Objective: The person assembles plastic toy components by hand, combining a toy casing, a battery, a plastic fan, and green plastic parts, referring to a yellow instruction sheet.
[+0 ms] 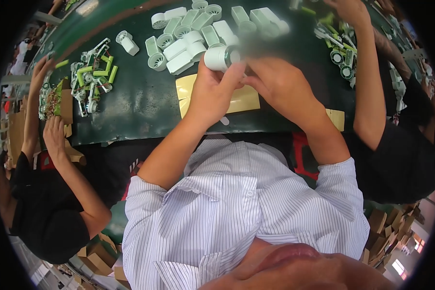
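Observation:
My left hand (211, 92) is wrapped round a pale plastic fan housing (216, 58), its thumb lying along the side near the round dark-rimmed end. Close against that end is my right hand (280, 87), with its fingers curled in. A blurred patch covers its fingertips, so what they pinch cannot be made out. Below both hands, yellow paper sheets (242, 100) lie on the dark green table (145, 104). Just beyond them sits a pile of pale green housings (180, 50), several with round slotted ends.
One loose housing (127, 43) lies left of the pile. Further left is a heap of white parts with green cylinders (92, 75); a similar heap (342, 55) lies at right. Co-workers' arms (369, 92) reach in on both sides. A cardboard box (66, 102) stands at left.

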Motion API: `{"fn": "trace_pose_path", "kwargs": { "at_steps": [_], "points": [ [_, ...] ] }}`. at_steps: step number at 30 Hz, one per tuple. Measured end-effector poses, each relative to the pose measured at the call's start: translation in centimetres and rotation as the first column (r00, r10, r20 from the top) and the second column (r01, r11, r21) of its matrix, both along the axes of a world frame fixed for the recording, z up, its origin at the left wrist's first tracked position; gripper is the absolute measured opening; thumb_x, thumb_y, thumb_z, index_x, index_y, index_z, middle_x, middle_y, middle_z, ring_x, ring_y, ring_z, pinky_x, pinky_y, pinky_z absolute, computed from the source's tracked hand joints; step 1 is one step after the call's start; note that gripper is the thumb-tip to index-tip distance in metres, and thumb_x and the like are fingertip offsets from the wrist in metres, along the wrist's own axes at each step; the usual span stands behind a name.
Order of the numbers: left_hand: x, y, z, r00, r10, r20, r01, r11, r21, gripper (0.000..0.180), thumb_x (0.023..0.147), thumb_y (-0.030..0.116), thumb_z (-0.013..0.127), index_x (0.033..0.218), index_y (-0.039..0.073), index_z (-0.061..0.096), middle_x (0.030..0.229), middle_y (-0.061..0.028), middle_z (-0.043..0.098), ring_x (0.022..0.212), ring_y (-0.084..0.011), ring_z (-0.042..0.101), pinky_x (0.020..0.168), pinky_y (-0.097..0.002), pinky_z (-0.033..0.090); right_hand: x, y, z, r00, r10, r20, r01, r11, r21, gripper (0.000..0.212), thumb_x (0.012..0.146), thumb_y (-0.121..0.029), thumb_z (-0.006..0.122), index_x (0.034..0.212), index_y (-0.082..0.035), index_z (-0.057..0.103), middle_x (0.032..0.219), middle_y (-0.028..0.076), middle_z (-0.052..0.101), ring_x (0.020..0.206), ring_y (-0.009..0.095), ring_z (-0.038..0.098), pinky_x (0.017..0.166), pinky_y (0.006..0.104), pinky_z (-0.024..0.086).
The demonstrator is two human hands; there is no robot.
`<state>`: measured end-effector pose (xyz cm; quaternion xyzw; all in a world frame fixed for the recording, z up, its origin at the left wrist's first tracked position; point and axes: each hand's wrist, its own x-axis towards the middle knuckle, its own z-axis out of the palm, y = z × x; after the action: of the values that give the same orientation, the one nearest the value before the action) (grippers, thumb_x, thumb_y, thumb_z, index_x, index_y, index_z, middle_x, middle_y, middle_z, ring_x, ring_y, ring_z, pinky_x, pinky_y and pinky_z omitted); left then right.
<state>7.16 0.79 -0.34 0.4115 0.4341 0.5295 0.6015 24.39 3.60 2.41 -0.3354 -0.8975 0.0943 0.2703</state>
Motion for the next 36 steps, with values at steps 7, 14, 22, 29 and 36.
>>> {"fn": "trace_pose_path", "kwargs": {
  "at_steps": [7,14,22,29,36],
  "points": [
    [-0.7,0.4,-2.2,0.948,-0.173,0.268,0.107,0.964,0.243,0.071,0.081,0.036,0.071,0.136,0.005,0.038,0.150,-0.0228,0.031,0.136,-0.0303,0.037,0.112,-0.0436,0.029,0.6,0.4,-1.6,0.638,-0.277,-0.718,-0.526,0.524,-0.670,0.042,0.085,-0.007,0.070,0.123,0.003,0.057,0.115,0.010,0.063,0.097,0.014,0.062,0.081,0.0267,0.051],
    [-2.5,0.8,0.1,0.956,-0.275,0.106,0.225,0.913,0.340,0.070,0.073,0.002,0.077,0.134,0.000,0.042,0.126,-0.0123,0.056,0.114,-0.0202,0.055,0.096,-0.0352,0.046,3.0,-0.2,0.0,0.849,-0.135,-0.510,-0.317,0.643,-0.697,0.052,0.076,-0.007,0.077,0.123,0.003,0.057,0.112,0.008,0.063,0.096,0.017,0.061,0.082,0.0304,0.052],
    [-3.4,0.9,3.0,0.832,-0.137,-0.537,0.366,0.864,0.347,0.057,0.066,0.011,0.087,0.116,0.003,0.060,0.113,-0.0078,0.065,0.103,-0.0184,0.063,0.093,-0.0326,0.050,3.8,-0.7,0.4,0.961,-0.008,-0.277,-0.112,0.903,-0.415,0.052,0.073,-0.017,0.081,0.119,0.000,0.061,0.111,0.011,0.065,0.093,0.019,0.065,0.081,0.0298,0.052],
    [-3.5,2.7,1.5,0.890,-0.200,-0.410,0.362,0.856,0.368,0.054,0.068,0.008,0.086,0.115,0.002,0.061,0.111,-0.0073,0.066,0.100,-0.0176,0.064,0.089,-0.0308,0.051,3.4,-0.2,-0.5,0.971,0.025,-0.236,-0.054,0.992,-0.117,0.051,0.074,-0.022,0.080,0.117,-0.002,0.063,0.108,0.015,0.066,0.090,0.029,0.065,0.079,0.0333,0.051],
    [-4.7,3.6,0.2,0.907,-0.324,-0.268,0.396,0.873,0.285,0.058,0.067,0.005,0.085,0.119,0.001,0.060,0.114,-0.0079,0.065,0.103,-0.0176,0.061,0.093,-0.0318,0.049,2.4,0.3,-0.3,0.973,0.002,-0.230,-0.075,0.948,-0.310,0.044,0.080,-0.024,0.072,0.115,-0.001,0.057,0.095,0.015,0.063,0.077,0.028,0.062,0.071,0.0351,0.050]
  ]
}}
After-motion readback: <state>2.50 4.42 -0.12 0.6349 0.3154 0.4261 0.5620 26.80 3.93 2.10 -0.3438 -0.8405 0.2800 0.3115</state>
